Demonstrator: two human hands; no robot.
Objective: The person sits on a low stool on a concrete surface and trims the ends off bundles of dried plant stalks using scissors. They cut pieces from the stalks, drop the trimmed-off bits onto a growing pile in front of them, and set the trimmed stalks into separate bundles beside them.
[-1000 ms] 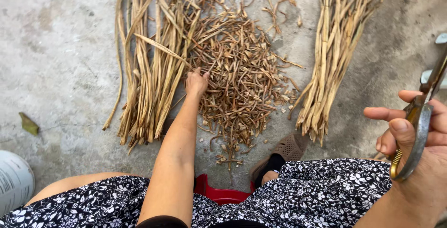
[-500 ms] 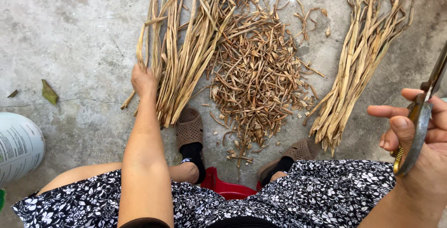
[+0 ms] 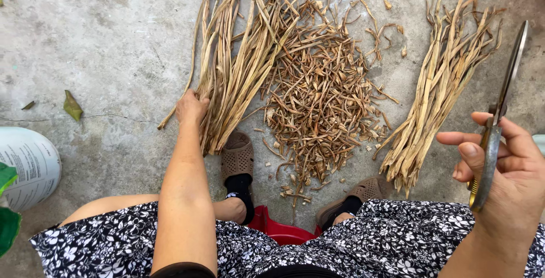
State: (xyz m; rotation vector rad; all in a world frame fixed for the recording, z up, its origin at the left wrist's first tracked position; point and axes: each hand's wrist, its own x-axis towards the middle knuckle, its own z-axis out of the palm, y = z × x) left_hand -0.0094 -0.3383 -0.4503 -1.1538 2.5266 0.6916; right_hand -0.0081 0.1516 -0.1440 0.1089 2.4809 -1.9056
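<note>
A rounded white sack (image 3: 25, 164) with dark printing lies well left of the left hand (image 3: 190, 107).

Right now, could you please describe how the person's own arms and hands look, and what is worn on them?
Both arms are bare to the upper arm. The left hand and the right hand wear no gloves, and no rings or watch show. A dark sleeve edge shows at the left upper arm.
</note>
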